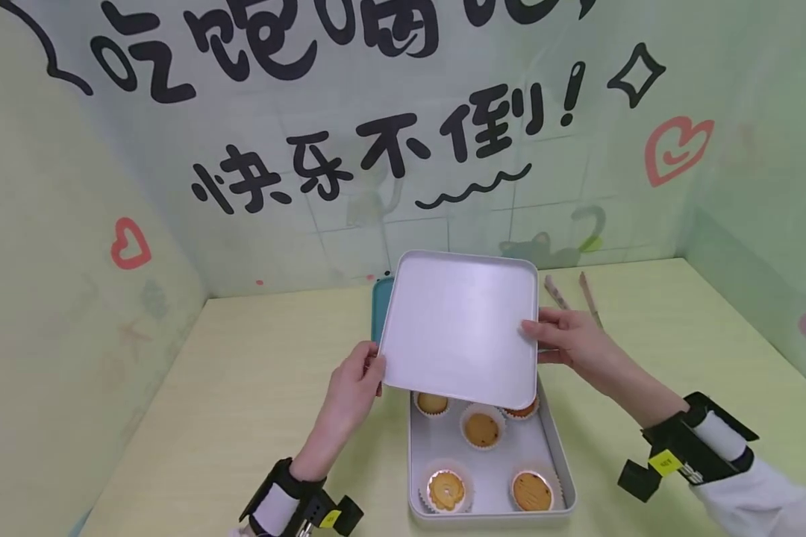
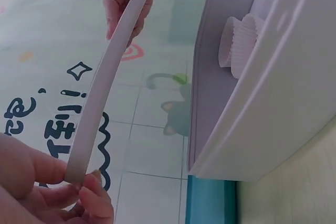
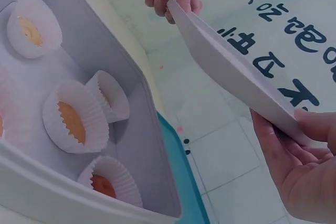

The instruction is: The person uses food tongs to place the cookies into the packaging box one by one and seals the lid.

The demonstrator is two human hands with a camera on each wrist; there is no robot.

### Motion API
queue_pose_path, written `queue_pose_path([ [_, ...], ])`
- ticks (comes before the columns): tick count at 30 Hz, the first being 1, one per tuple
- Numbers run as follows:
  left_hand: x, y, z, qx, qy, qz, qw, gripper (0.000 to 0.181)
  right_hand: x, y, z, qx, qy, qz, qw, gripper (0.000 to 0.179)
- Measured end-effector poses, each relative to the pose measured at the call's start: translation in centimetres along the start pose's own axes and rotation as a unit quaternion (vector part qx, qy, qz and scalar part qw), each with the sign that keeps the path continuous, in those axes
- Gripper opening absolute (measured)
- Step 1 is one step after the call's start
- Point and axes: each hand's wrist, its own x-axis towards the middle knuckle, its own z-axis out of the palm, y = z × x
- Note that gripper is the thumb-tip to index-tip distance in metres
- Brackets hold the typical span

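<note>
Both hands hold a flat, pale white lid (image 1: 461, 328) with rounded corners and a low rim, raised and tilted. At its lower left corner my left hand (image 1: 351, 382) pinches the edge between thumb and fingers. My right hand (image 1: 573, 341) grips the right edge, thumb on top and fingers beneath. Below sits a rectangular whitish box (image 1: 490, 517), its top uncovered. Inside it are several round cookies in white paper cups, including a flower-shaped cookie (image 1: 446, 491) and a ridged cookie (image 1: 532, 491). The lid hides the back part of the box in the head view.
A teal board or tray (image 1: 380, 306) lies at the back, partly behind the lid. Two thin, patterned stick-like utensils (image 1: 589, 297) lie at the back right of the pale wooden table (image 1: 269, 403). A printed wall covering (image 1: 262, 253) stands behind the table.
</note>
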Motion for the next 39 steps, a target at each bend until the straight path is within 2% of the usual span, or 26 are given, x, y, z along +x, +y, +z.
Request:
queue_pose_path([
  [4,0.3,0.5,-0.3,0.034,0.009,0.039,0.9986,0.019,-1.0,-1.0,-0.5,-0.039,0.032,-0.052,0.9974,0.05],
  [8,0.6,1.3,-0.5,0.0,-0.002,0.043,0.9991,0.015,-1.9,-1.3,-0.6,-0.096,0.074,-0.132,0.9838,0.042],
  [11,0.7,1.6,-0.4,-0.057,-0.028,0.033,0.9975,0.016,-2.5,-1.2,-0.4,-0.118,0.079,-0.223,0.9643,0.033],
  [12,0.6,1.7,-0.4,-0.084,-0.039,0.024,0.9954,0.019,-2.7,-1.2,-0.4,-0.121,0.073,-0.265,0.9538,0.032],
  [14,0.5,1.8,-0.3,-0.148,-0.057,0.001,0.9874,0.024,-2.9,-1.3,-0.2,-0.111,0.045,-0.33,0.9364,0.033],
  [16,0.3,1.9,-0.3,-0.184,-0.065,-0.019,0.9805,0.03,-3.2,-1.3,-0.1,-0.114,0.018,-0.377,0.9191,0.032],
  [18,0.1,1.9,-0.2,-0.195,-0.066,-0.034,0.9781,0.037,-3.4,-1.2,-0.1,-0.133,0.007,-0.402,0.906,0.03],
  [20,0.0,1.9,0.0,-0.178,-0.063,-0.033,0.9815,0.045,-3.7,-0.9,0.0,-0.173,0.019,-0.402,0.8987,0.03],
  [24,0.0,2.0,0.7,-0.113,-0.062,-0.031,0.9912,0.051,-4.1,0.1,0.1,-0.228,0.061,-0.383,0.8933,0.04],
  [25,0.0,2.0,0.9,-0.097,-0.062,-0.027,0.993,0.052,-4.2,0.4,0.2,-0.236,0.07,-0.374,0.894,0.043],
  [27,0.1,1.9,1.3,-0.066,-0.06,-0.022,0.9957,0.052,-4.5,1.0,0.4,-0.244,0.08,-0.348,0.9015,0.048],
  [30,0.2,1.7,1.6,-0.038,-0.053,-0.004,0.9978,0.053,-4.9,1.6,0.7,-0.267,0.089,-0.31,0.9081,0.052],
  [33,0.2,1.7,1.7,-0.034,-0.04,0.006,0.9986,0.052,-5.3,1.6,0.9,-0.242,0.083,-0.247,0.9348,0.048],
  [36,0.2,1.6,1.8,-0.036,-0.026,0.01,0.999,0.051,-5.6,1.2,1.1,-0.194,0.091,-0.166,0.9625,0.041],
  [37,0.3,1.5,1.9,-0.037,-0.022,0.009,0.999,0.051,-5.7,1.0,1.2,-0.184,0.097,-0.141,0.9679,0.041],
  [39,0.3,1.3,2.0,-0.035,-0.02,0.009,0.9991,0.051,-5.8,0.7,1.5,-0.182,0.115,-0.097,0.9717,0.045],
])
